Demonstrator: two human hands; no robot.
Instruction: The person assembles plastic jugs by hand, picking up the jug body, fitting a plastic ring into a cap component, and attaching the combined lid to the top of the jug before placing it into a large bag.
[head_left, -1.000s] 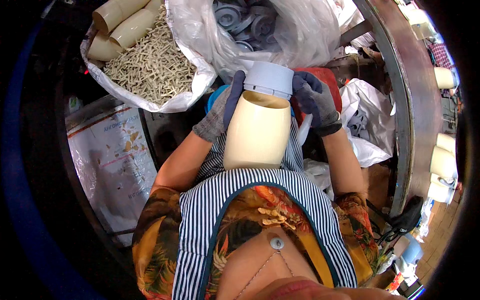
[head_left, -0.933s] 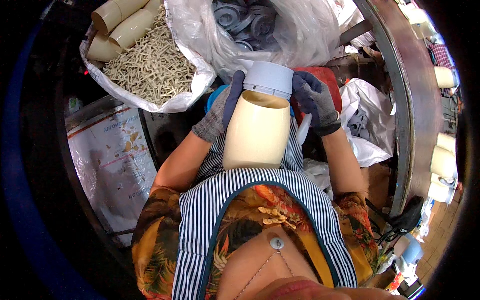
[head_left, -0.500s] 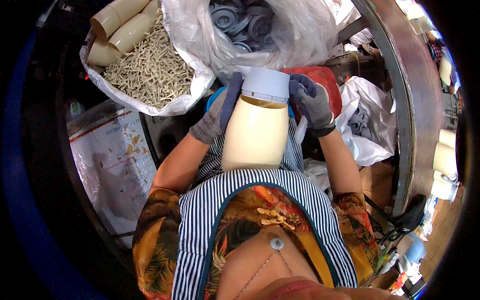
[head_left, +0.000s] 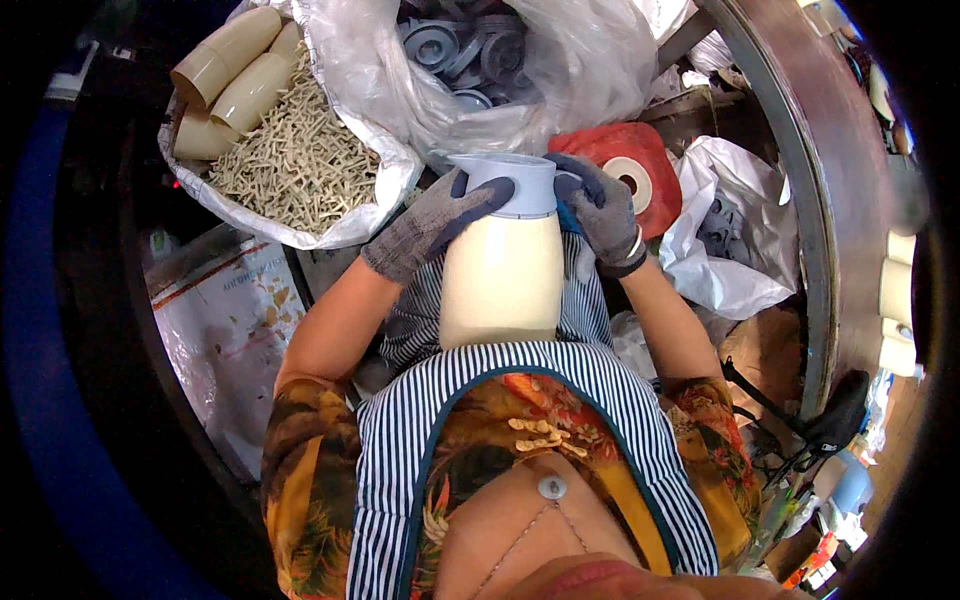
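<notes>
A cream jug body (head_left: 502, 280) stands in my lap against the striped apron. On its top sits a pale blue-grey spout collar (head_left: 528, 185), its pointed lip toward the left. My gloved left hand (head_left: 425, 228) grips the collar's left side, thumb laid across its front. From the right, my gloved right hand (head_left: 606, 212) is wrapped against the collar, fingers bent at its edge. The collar's lower rim meets the jug's shoulder, with no wide gap showing at the front. The far side of the collar is hidden.
Beyond the jug, a clear plastic bag holds grey round parts (head_left: 432, 46). Far left, a white sack (head_left: 300, 238) contains small beige pegs (head_left: 300, 165) and cream shells (head_left: 250, 90). To the right are a red piece (head_left: 590, 150), a white bag (head_left: 690, 265) and a metal-edged bench (head_left: 815, 230).
The collar has come down onto the jug body, closing the gap seen before. My left hand has shifted its thumb to the collar's front; my right hand has moved slightly left.
</notes>
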